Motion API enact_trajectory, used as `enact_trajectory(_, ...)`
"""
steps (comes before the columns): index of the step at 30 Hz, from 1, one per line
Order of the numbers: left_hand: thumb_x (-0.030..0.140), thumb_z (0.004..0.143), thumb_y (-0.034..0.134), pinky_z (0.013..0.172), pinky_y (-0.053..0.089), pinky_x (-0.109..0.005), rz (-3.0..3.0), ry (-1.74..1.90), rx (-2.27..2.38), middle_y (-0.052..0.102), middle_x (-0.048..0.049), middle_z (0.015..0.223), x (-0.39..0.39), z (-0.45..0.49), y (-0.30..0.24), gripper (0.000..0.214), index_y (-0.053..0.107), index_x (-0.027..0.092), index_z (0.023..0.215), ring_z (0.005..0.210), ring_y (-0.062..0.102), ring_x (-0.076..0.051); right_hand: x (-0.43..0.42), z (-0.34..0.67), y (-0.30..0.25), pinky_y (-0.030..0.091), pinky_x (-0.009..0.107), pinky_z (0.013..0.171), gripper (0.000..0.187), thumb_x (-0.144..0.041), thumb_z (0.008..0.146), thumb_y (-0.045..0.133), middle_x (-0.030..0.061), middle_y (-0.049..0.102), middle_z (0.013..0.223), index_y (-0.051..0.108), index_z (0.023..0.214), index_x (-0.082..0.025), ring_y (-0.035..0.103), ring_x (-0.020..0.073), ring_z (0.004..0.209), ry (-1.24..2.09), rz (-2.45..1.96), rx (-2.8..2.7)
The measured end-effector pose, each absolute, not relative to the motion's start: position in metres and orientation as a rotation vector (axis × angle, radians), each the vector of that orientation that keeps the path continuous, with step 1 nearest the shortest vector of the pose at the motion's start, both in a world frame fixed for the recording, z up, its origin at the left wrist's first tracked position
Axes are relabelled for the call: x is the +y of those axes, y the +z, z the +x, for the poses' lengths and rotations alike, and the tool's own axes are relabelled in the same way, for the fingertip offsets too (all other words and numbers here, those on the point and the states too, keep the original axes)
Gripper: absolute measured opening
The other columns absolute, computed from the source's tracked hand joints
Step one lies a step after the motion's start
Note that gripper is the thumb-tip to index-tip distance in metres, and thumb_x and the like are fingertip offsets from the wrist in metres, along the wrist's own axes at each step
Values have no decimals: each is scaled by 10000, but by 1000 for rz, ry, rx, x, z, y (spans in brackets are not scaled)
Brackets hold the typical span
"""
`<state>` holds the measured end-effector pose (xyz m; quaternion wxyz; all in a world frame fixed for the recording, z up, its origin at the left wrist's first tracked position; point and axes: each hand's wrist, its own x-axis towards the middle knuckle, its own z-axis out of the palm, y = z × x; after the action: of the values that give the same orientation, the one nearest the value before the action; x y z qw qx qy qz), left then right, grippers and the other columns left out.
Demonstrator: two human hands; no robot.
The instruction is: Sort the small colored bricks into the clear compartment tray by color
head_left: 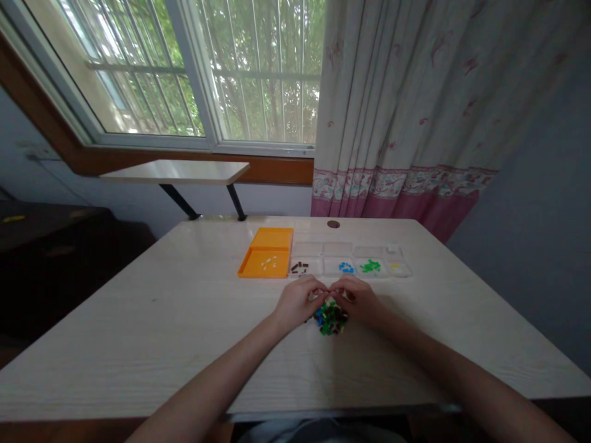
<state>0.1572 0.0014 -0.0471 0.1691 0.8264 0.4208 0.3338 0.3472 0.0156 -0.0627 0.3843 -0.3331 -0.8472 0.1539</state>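
While the table (161, 332) is spread beneath the fingers (317, 285), the clear tray (337, 249) is set beyond them, with the orange case (272, 237) to its left. The left hand (300, 300) and right hand (359, 299) are brought together, fingers curled at the far edge of the multicoloured cluster (330, 320); whether anything is gripped cannot be told. Many pieces seem already joined there; brown pieces (300, 267), green pieces (370, 266), blue pieces (346, 267), white pieces (269, 263) and yellow pieces (395, 266) are left loose beyond.
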Motion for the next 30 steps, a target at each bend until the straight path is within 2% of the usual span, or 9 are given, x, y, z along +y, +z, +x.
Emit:
enact_trajectory(9, 204, 795, 511, 638, 414, -215, 2346, 965, 1169, 595, -30, 751, 1, 157, -46, 146, 640, 173, 855, 717, 541, -127, 14, 346, -60, 394, 234, 605, 101, -230, 804, 526, 26, 573, 698, 609, 811, -173, 508, 130, 655, 345, -913, -2163)
enact_trajectory(17, 203, 805, 503, 639, 418, -213, 2349, 1052, 1112, 594, -27, 747, 1, 157, -46, 139, 634, 178, 845, 722, 543, -124, 13, 346, -58, 387, 220, 571, 114, -236, 819, 496, 23, 565, 705, 594, 812, -178, 491, 116, 616, 341, -925, -2183)
enact_trajectory(24, 202, 806, 514, 646, 423, -221, 2370, 1075, 1069, 597, -29, 749, 1, 156, -45, 115, 623, 171, 826, 722, 542, -124, 14, 346, -58, 408, 230, 621, 133, -251, 836, 485, 32, 601, 743, 602, 822, -189, 531, 131, 690, 346, -921, -2198)
enact_trajectory(30, 199, 806, 527, 639, 430, -221, 2326, 1283, 1104, 599, -38, 774, 6, 146, -41, 105, 627, 169, 820, 734, 543, -122, 23, 360, -51, 410, 234, 663, 126, -222, 837, 475, 43, 612, 776, 595, 836, -185, 543, 134, 726, 289, -876, -2244)
